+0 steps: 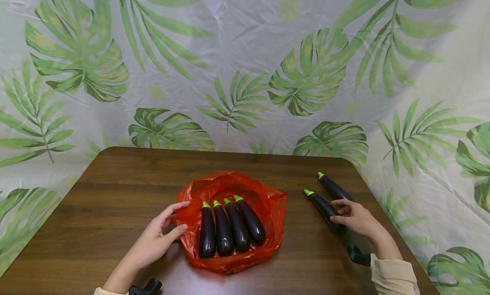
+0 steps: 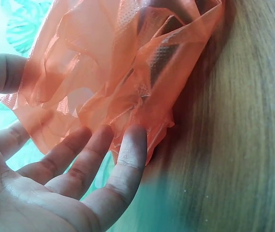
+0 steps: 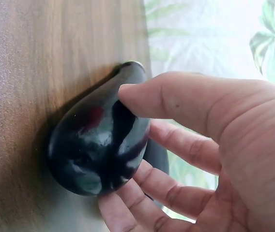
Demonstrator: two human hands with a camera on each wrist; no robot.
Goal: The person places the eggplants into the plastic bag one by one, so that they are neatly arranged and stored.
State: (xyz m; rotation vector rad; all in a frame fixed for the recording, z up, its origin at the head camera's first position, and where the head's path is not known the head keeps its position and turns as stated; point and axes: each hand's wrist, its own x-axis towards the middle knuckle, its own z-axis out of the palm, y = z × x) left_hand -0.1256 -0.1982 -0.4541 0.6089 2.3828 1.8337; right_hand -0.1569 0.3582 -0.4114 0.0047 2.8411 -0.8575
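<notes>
In the head view, my left hand (image 1: 155, 239) is at the left side of a red plastic bag (image 1: 277, 227), thumb and forefinger spread apart along its edge. The left wrist view shows relaxed fingers (image 2: 132, 145) touching the thin crinkled plastic. Four dark purple eggplants with green caps lie side by side in the bag's wide mouth, among them a left one (image 1: 208, 235) and a right one (image 1: 252, 222). My right hand (image 1: 357, 218) holds another eggplant (image 3: 99, 135) near its thick end, thumb on top and fingers along its side. One more eggplant (image 1: 331, 186) lies just behind it.
The brown wooden table (image 1: 126, 188) runs to a back edge before a leaf-patterned cloth (image 1: 245, 52). Its right edge passes close to the right hand and the loose eggplants. Dark straps (image 1: 357, 256) sit on the wrists.
</notes>
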